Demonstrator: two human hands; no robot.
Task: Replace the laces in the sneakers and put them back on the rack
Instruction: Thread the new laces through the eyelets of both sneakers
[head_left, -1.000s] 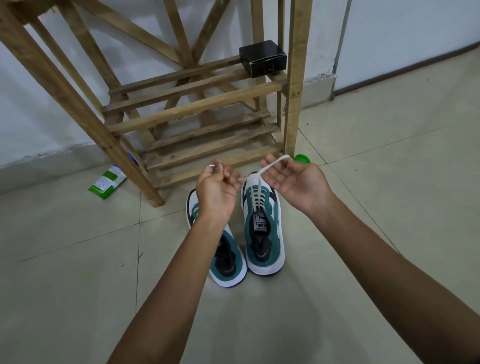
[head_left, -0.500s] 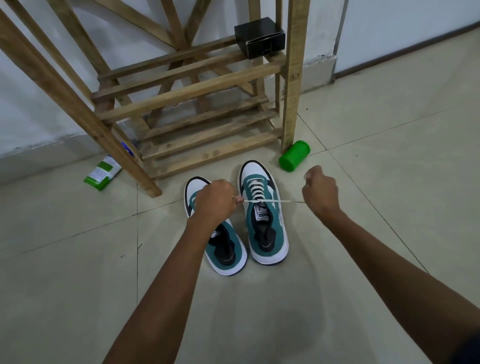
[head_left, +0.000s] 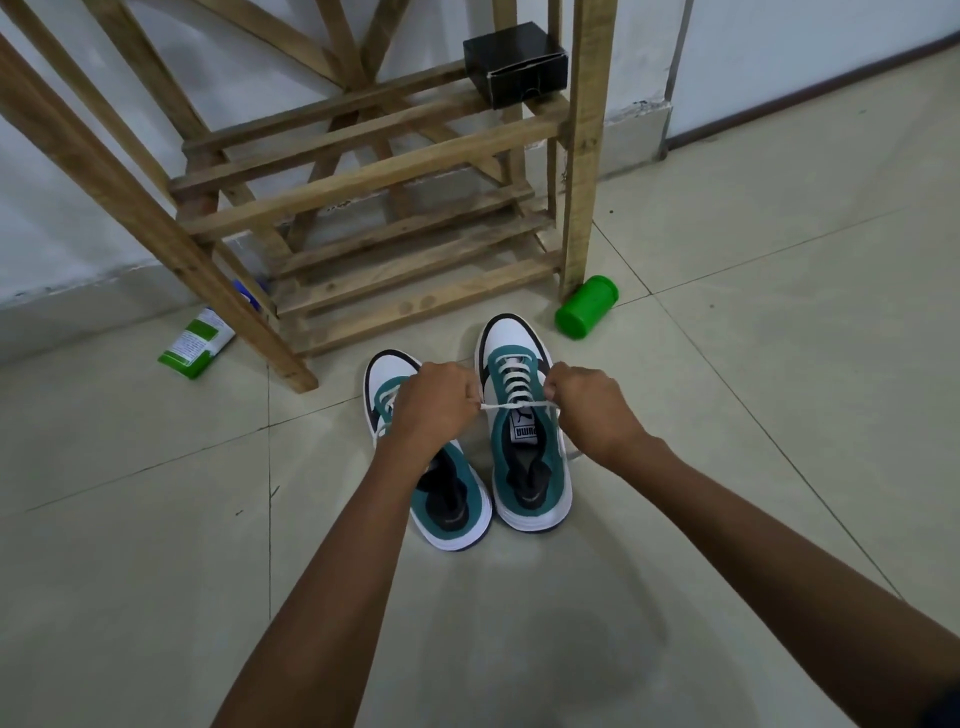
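White lace (head_left: 519, 404) runs taut across the right sneaker (head_left: 524, 436) just above the tongue label, w/ each end pinched in a fist: left hand (head_left: 434, 402) curled round the left end, right hand (head_left: 589, 408) curled round the right end. Both sneakers sit on the floor tiles (head_left: 727, 364) just in front of the wooden rack (head_left: 363, 182), toes pointing at it; left sneaker (head_left: 441, 467) is partly under my left wrist, so I can't tell how far its lacing goes, tho some white lace shows near its toe. I judge the step as cinching the top crossing on the right sneaker before tying. To do it well: pull both ends out evenly and level so the tongue stays centred, keep tension while crossing over, don't let either end slip back thru the top eyelet, and keep the ends about equal in length. Shoe is light and may slide or tip twd whichever hand pulls harder, so balance the pull. Green container (head_left: 587, 309) lies by the rack's right post, a green-white packet (head_left: 197, 343) by the left leg, a black box (head_left: 514, 62) sits on an upper shelf; lower slats look free for the pair.
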